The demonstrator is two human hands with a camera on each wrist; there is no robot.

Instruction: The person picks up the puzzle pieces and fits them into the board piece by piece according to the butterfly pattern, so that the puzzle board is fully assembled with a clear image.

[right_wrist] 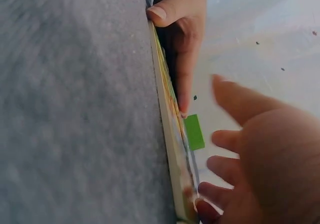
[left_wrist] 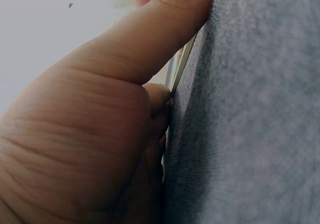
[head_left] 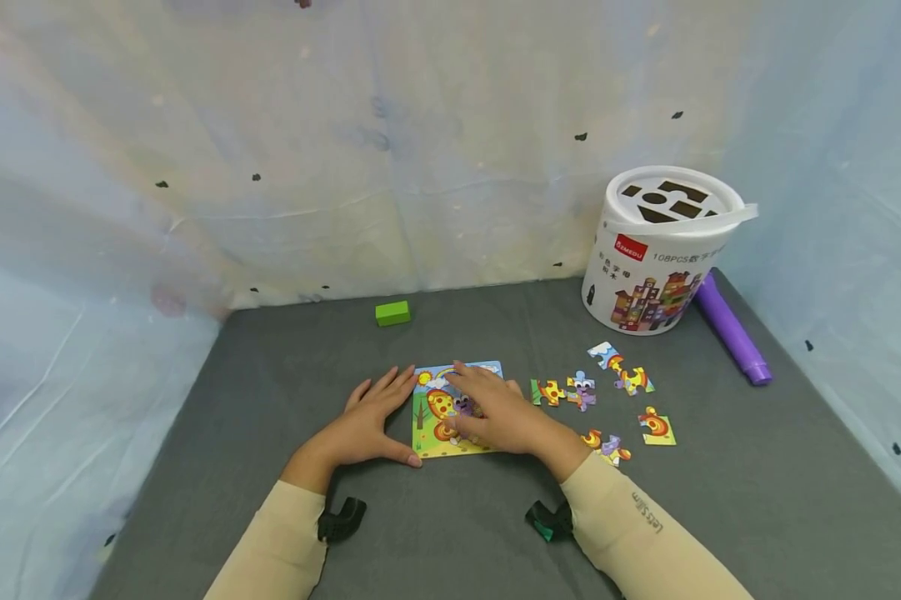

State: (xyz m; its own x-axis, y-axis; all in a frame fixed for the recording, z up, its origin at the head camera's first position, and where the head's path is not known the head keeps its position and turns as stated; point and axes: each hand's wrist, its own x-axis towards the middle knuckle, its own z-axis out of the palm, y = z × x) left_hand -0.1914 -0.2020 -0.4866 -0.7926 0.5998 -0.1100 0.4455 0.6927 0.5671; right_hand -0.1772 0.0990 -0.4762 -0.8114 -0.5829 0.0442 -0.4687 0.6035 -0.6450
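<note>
A colourful cartoon jigsaw board (head_left: 427, 439) lies flat on the grey cloth in the head view. My left hand (head_left: 365, 427) rests along its left side, fingers spread, with the thumb at the lower left corner. Over the right half of the board is my right hand (head_left: 504, 414), fingers extended and covering part of the picture. In the right wrist view, the right hand (right_wrist: 255, 154) has its thumb held off the board's edge (right_wrist: 167, 134); whether its other fingertips press the surface is hard to tell. The left wrist view shows the left thumb (left_wrist: 145, 33) by the board's edge.
Several loose jigsaw pieces (head_left: 635, 381) lie right of the board, one (head_left: 657, 427) apart from the others. A green block (head_left: 392, 313) sits behind the board. At the back right stand a white bucket (head_left: 608, 275) with a slotted lid and a purple tube (head_left: 731, 329).
</note>
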